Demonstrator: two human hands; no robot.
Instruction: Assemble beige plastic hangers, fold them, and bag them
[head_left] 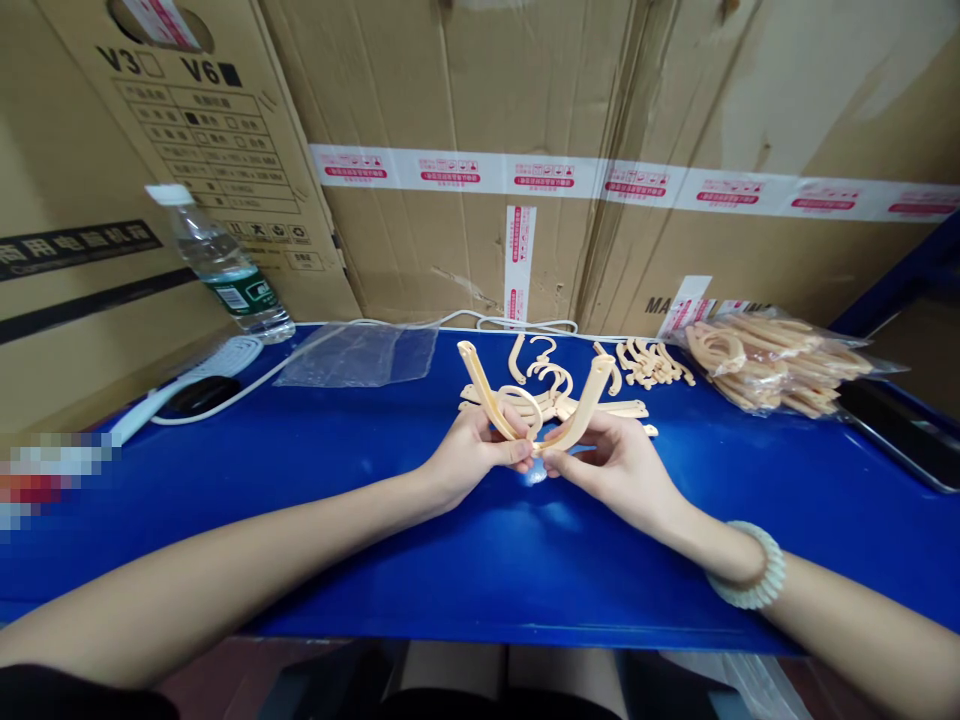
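While a blue table (435,590) spans the scene, a clear bag of beige pieces (780,350) rests far right. At the middle, the left hand (471,450) pinches the lower end of a left curved arm (486,393), and the right hand (616,462) grips that of a right curved arm (590,400), both raised in a V. They look like light, stiff, smooth plastic, best pinched beside their meeting ends, which twisting could crack. Small curved pieces (654,362) lie beyond.

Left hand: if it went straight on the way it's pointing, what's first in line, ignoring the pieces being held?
Probably the right hand: its thumb tip sits just across from the left hand. Depth is hard to judge from one view.
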